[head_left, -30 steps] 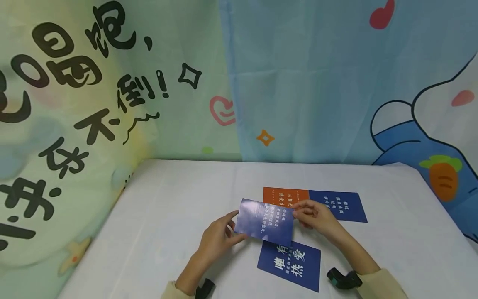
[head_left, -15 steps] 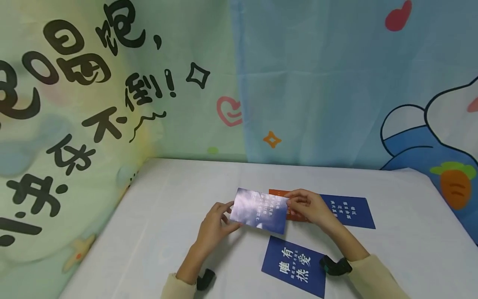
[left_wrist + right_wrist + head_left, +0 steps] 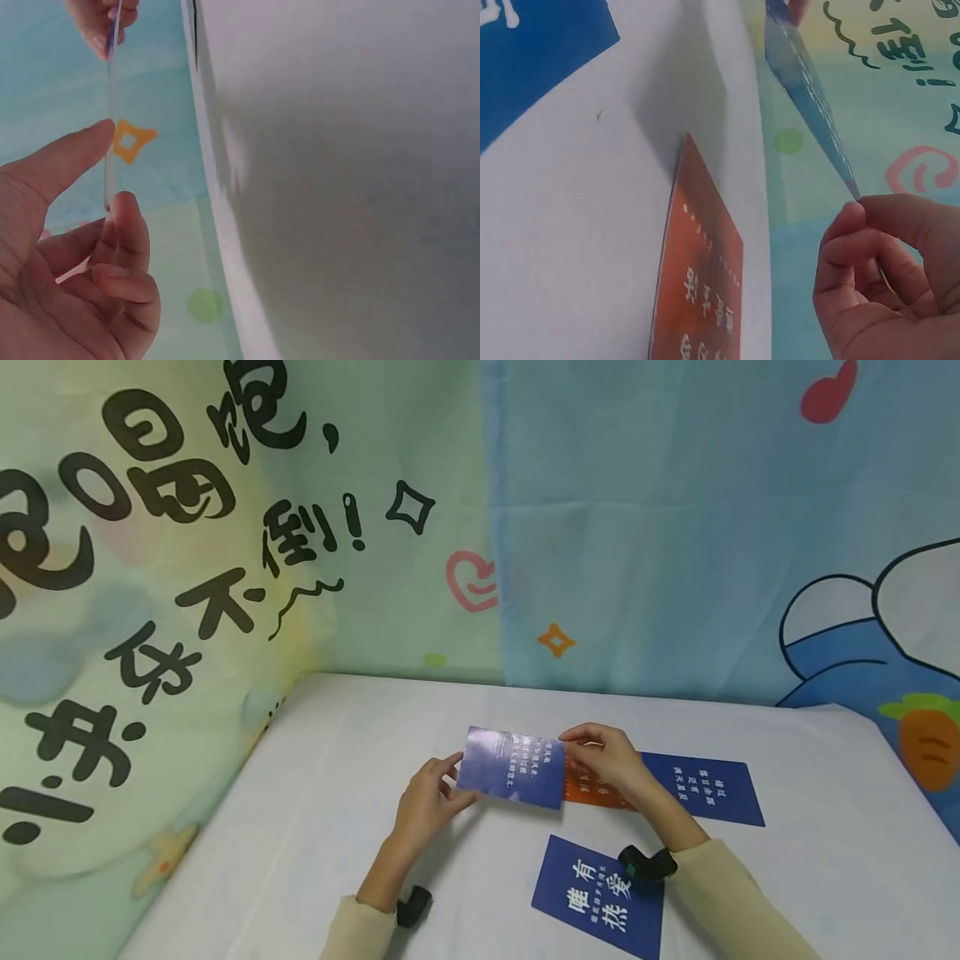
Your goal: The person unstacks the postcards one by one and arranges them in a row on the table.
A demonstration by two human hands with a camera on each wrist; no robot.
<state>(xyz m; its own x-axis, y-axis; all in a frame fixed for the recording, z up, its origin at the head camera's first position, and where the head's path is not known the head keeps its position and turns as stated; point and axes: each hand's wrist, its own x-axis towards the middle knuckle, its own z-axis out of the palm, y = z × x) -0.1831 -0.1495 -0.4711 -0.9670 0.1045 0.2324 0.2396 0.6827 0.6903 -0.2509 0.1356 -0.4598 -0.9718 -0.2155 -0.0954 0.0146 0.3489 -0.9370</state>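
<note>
A purple-blue card (image 3: 512,768) with white writing is held above the table between both hands. My left hand (image 3: 427,802) grips its left edge; in the left wrist view the card (image 3: 111,169) appears edge-on between thumb and fingers. At the card's right upper corner, my right hand (image 3: 603,758) pinches it between thumb and index finger, as the right wrist view shows on the card (image 3: 810,97). Below and behind the right hand lies an orange card (image 3: 588,785), partly covered. Beside it is a dark blue card (image 3: 705,787).
Nearer the front, another blue card (image 3: 581,893) with large white characters lies under the right wrist's black camera (image 3: 647,863). A white cloth covers the table (image 3: 360,727). A printed curtain (image 3: 637,527) hangs behind it.
Both hands have lifted the purple-blue card away from the front blue card, toward the table's back and slightly left, and levelled it. The head view has shifted a little. The other cards stay put.
</note>
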